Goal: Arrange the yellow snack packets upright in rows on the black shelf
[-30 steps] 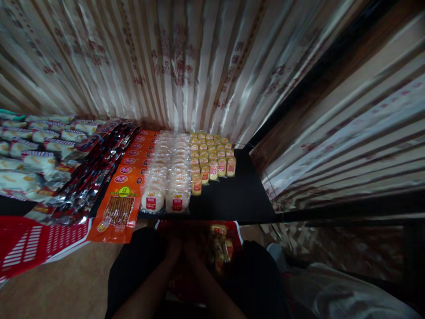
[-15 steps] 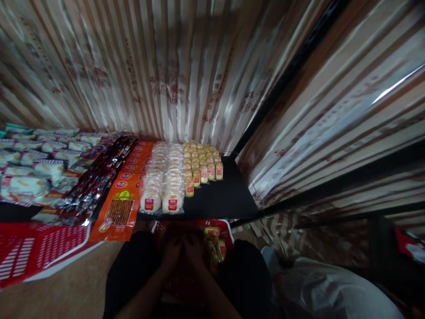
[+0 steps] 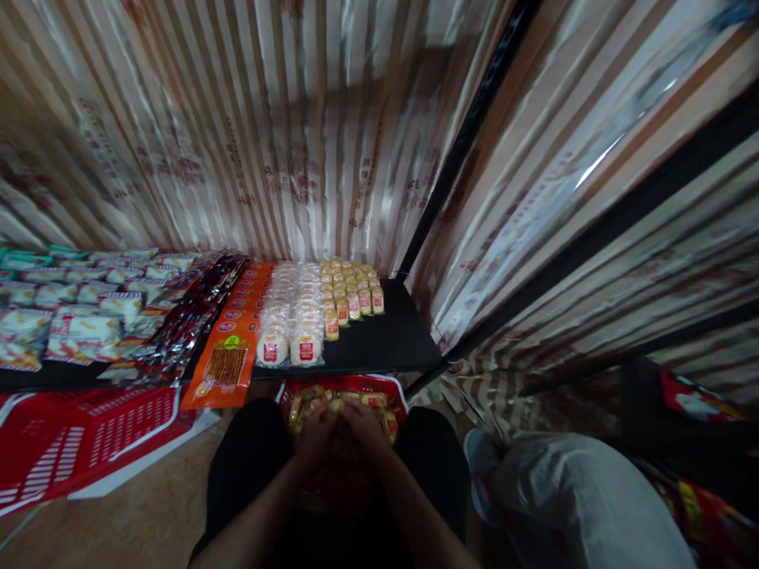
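Note:
A red plastic basket (image 3: pixel 388 382) stands between my knees, holding several small yellow snack packets (image 3: pixel 375 400). Both hands reach down into it. My left hand (image 3: pixel 317 433) and my right hand (image 3: pixel 363 424) come close together, fingers curled around yellow packets at the basket's middle; their undersides are hidden in shadow. Above the basket, on a black shelf (image 3: pixel 385 344), rows of matching yellow packets (image 3: pixel 351 296) stand at the right. Beside them lie two rows of round white crackers (image 3: pixel 290 316) in clear wrap.
Orange snack-stick bags (image 3: pixel 228 359), dark red shiny packets (image 3: pixel 195 316) and white bread-like packs (image 3: pixel 83 336) fill the shelf leftward. Another red basket (image 3: pixel 130 419) stands below left. Striped curtains (image 3: pixel 266 118) and black posts (image 3: pixel 456 150) enclose the shelf. A person's pale-trousered leg (image 3: pixel 581 490) is at right.
My view has tilted and shifted slightly right. My hands now lie over yellow packets, and more packets show inside the basket, including on its left side.

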Action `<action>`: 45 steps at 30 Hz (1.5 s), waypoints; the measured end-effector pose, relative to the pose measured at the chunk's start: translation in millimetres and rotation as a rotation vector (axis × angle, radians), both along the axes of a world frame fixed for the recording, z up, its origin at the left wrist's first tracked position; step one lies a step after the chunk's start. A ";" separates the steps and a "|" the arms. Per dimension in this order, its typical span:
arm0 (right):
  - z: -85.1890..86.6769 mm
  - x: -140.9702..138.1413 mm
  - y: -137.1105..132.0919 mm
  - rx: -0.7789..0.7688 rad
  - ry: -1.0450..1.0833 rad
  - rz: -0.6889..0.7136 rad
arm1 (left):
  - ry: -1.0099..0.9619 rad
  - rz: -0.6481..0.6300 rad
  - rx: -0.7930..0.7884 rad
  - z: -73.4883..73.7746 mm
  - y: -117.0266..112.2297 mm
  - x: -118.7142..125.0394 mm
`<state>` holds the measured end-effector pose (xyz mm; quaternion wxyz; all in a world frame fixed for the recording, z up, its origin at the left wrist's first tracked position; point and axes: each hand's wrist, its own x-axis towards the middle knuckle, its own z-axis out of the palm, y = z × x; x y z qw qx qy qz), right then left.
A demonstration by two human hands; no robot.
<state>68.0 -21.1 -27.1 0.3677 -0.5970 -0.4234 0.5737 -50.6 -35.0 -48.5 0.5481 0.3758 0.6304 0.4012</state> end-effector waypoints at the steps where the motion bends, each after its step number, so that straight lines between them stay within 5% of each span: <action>1: 4.5 0.2 -0.2 0.008 0.012 -0.007 | 0.010 0.019 0.019 5.2 1.1 0.0; 8: 12.6 0.6 1.1 0.113 -0.037 0.020 | -0.103 0.054 -0.036 35.1 11.8 -2.1; 16: 32.0 4.6 -8.1 0.249 -0.392 0.097 | -0.253 0.108 -0.061 55.9 23.1 -4.1; 21: 33.4 2.8 -8.4 0.231 -0.256 0.051 | -0.356 0.138 -0.060 68.7 27.0 5.9; 27: 30.7 14.6 -0.9 0.183 0.023 -0.042 | -0.354 0.179 -0.079 71.9 27.5 16.1; 35: 69.9 53.9 29.2 0.211 0.130 0.222 | -0.275 0.007 0.032 72.0 33.9 14.4; 41: 60.7 45.5 42.6 0.181 0.192 -0.067 | -0.490 0.081 0.016 73.3 32.0 26.3; 45: 50.1 30.8 40.5 0.170 0.105 -0.072 | -0.450 0.162 0.052 73.5 38.0 36.0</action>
